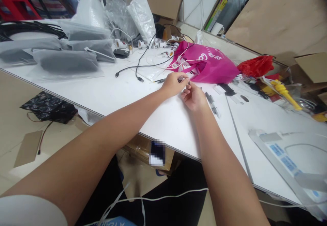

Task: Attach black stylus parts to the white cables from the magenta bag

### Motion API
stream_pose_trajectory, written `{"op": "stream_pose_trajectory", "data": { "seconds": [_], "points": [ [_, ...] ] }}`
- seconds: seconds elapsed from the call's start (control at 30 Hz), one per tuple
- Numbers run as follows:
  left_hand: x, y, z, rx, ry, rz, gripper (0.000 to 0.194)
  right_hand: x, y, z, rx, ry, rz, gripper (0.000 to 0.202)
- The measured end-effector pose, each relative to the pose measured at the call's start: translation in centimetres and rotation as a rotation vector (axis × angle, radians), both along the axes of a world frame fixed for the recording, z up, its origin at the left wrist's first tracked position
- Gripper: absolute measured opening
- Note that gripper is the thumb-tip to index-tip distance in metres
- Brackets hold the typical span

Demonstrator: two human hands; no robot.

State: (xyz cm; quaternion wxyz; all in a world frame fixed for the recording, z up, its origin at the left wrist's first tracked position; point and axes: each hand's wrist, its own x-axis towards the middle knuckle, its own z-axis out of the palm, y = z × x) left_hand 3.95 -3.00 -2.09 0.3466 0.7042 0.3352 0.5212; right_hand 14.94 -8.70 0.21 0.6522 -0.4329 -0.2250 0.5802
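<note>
My left hand (173, 84) and my right hand (193, 96) meet above the white table (168, 123), in front of a pink bag (217, 65). The fingers of both are closed around a small object between them, too small to make out. Pens (212, 105) lie just right of my right hand. A dark thin item (159, 80) rests left of my left hand. Small white packets show in the mouth of the pink bag.
Grey pouches (67, 64) lie at the left, with black cables (140, 67) beside them. Plastic bags (140, 16) and a cardboard box (163, 2) stand behind. At right are a red bag (257, 66), a yellow tool (286, 93) and a clear plastic package (288, 161).
</note>
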Motion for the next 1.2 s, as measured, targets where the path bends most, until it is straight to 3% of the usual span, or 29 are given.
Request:
{"op": "stream_pose_trajectory", "data": {
  "seconds": [0.27, 0.4, 0.53, 0.67, 0.77, 1.0, 1.2],
  "points": [
    [0.3, 0.2, -0.3, -0.023, 0.087, -0.007, 0.018, -0.2, 0.4, -0.7, -0.053, -0.107, 0.006, 0.030],
    [-0.1, -0.2, 0.1, 0.003, 0.193, 0.016, 0.018, -0.4, 0.5, -0.9, -0.079, -0.299, -0.024, 0.020],
    [-1.2, -0.3, 0.8, 0.061, 0.451, 0.109, 0.022, -0.8, 0.2, -0.8, -0.138, -0.506, -0.063, 0.015],
    [-2.4, 0.2, 1.0, 0.078, 0.792, 0.178, 0.028, -0.8, 0.1, -0.6, -0.170, -0.568, -0.121, 0.009],
    [-3.1, 0.7, 1.1, 0.076, 0.940, 0.190, 0.030, -0.7, 0.0, -0.5, -0.176, -0.580, -0.122, 0.008],
    [-5.0, 2.5, 1.8, -0.024, 0.969, 0.288, 0.028, -1.0, 0.0, -0.4, -0.193, -0.593, -0.115, 0.009],
    [-6.0, 4.5, 0.9, -0.057, 0.861, 0.406, 0.037, -1.0, -0.1, -0.4, -0.185, -0.565, -0.128, 0.010]
  ]
}}
